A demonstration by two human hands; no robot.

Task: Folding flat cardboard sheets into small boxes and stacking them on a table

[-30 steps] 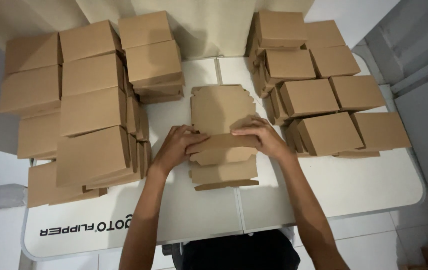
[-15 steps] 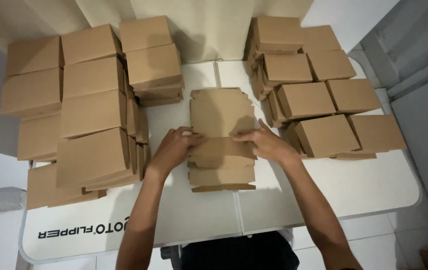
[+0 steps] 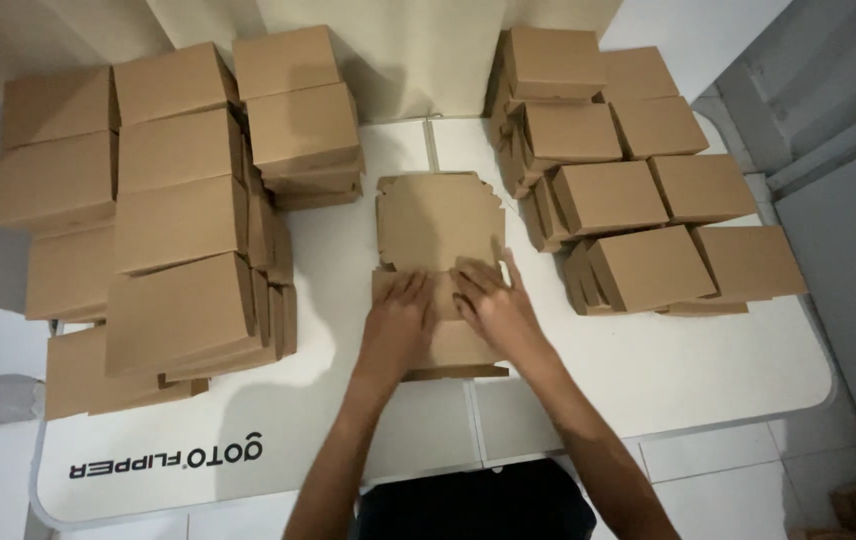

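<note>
A flat, unfolded brown cardboard box blank [image 3: 438, 220] lies on top of a small stack of blanks in the middle of the white folding table [image 3: 668, 370]. My left hand [image 3: 396, 322] and my right hand [image 3: 493, 300] lie palm down side by side on the near part of the top blank, fingers pointing away from me and pressing on the cardboard. Neither hand grips anything. The far half of the blank shows its side flaps and notches.
Stacks of folded brown boxes [image 3: 178, 220] fill the left side of the table, with more at the back [image 3: 298, 110]. Another group of folded boxes [image 3: 638, 180] covers the right side. A grey wall [image 3: 848, 230] stands to the right.
Both hands have slid toward each other from the blank's outer edges to its middle, now lying flat on it.
</note>
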